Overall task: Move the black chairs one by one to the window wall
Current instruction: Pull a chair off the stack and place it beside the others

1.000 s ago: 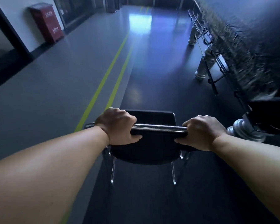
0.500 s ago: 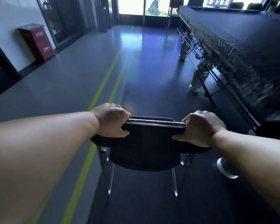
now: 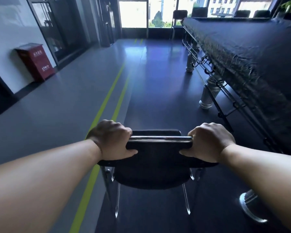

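With left hand [image 3: 112,140] and right hand [image 3: 210,142] wrapped tight round the black chair [image 3: 158,158] back, carry it level, seemingly lifted, toward the window wall [image 3: 158,15] beyond the fingers.

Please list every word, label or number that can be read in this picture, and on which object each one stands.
Red box, upper white characters: too blurred to read.
Red box, lower white characters: too blurred to read.
Chair and covered table: no text visible.
Nothing in the picture is legible.
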A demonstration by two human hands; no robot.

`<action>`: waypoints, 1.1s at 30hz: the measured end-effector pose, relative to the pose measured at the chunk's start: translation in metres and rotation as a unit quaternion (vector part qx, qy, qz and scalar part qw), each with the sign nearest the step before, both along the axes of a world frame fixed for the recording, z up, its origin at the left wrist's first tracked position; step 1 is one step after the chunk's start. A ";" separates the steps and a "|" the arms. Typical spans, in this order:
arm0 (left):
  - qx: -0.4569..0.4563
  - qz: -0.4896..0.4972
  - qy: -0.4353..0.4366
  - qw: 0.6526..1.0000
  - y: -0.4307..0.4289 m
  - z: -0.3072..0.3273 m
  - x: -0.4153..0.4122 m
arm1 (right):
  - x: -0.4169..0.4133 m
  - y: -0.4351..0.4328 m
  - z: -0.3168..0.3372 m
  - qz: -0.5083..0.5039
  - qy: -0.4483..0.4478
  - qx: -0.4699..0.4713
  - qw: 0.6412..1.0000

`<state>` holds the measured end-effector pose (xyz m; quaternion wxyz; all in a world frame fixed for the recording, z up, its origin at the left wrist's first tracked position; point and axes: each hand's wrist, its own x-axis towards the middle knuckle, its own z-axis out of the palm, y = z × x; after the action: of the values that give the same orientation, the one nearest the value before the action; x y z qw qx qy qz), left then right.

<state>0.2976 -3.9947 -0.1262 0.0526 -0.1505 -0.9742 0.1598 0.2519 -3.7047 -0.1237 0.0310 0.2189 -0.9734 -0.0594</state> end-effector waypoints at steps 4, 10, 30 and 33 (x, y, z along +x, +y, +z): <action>0.002 0.015 -0.007 1.000 0.010 0.000 -0.022 | -0.029 0.007 0.006 -0.007 -0.008 0.007 1.000; 0.008 0.017 -0.004 1.000 0.006 0.001 -0.062 | -0.067 0.005 0.005 -0.002 -0.015 0.011 1.000; 0.044 -0.035 -0.009 0.998 -0.048 0.004 -0.304 | -0.284 -0.045 0.013 -0.033 -0.027 0.041 0.998; 0.046 -0.044 -0.007 0.998 -0.059 0.004 -0.344 | -0.323 -0.057 0.013 -0.041 -0.026 0.039 0.998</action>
<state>-0.0467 -4.0534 -0.1219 0.0593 -0.1922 -0.9732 0.1113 -0.0711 -3.7616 -0.1110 -0.0056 0.1817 -0.9790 -0.0927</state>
